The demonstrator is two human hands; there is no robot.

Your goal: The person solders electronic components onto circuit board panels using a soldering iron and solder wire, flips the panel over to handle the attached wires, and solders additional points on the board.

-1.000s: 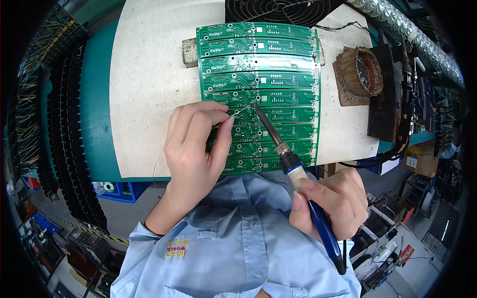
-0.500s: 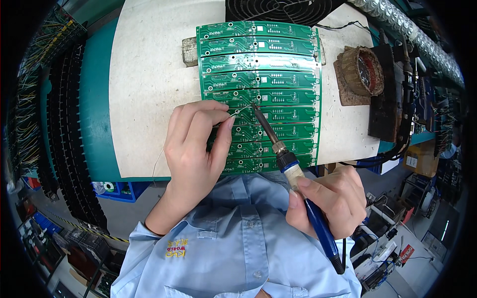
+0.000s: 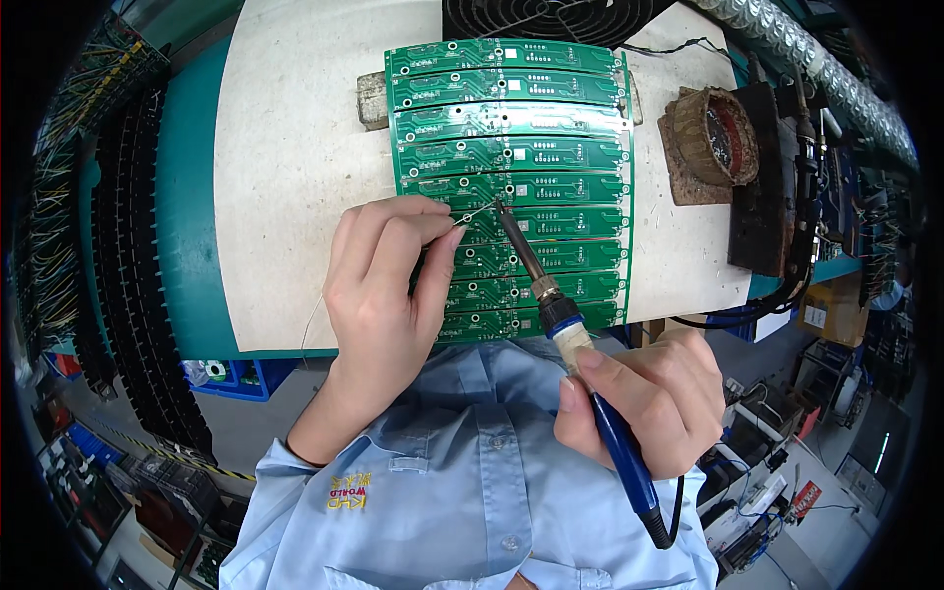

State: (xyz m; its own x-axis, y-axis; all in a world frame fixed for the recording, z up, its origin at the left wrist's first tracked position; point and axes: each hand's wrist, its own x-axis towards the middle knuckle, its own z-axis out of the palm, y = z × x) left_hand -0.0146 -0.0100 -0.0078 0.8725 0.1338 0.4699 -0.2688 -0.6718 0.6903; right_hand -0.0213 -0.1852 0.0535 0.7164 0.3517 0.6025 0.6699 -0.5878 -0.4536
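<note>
A green circuit board panel (image 3: 565, 190), divided into several long strips, lies on the white work surface. My left hand (image 3: 388, 275) is closed, pinching thin solder wire (image 3: 476, 213) between thumb and fingertips over the panel's left half. The wire's far end reaches toward the middle of one strip, and its tail hangs down left of my wrist. In my right hand (image 3: 654, 398) is a blue-handled soldering iron (image 3: 618, 442), gripped like a pen. Its dark tip points up and left at the board, close to the wire's end; whether they touch is too small to tell.
A black round fan grille (image 3: 560, 18) stands behind the panel. To the right are a brown crusted pot (image 3: 710, 138) and a dark metal stand (image 3: 762, 187). Black slotted strips (image 3: 128, 246) lie at the left. A blue bin (image 3: 241, 379) sits below the table edge.
The panel has shifted very slightly up and left. My right hand and the soldering iron have moved a little left and down at the handle. My left hand stays nearly in place.
</note>
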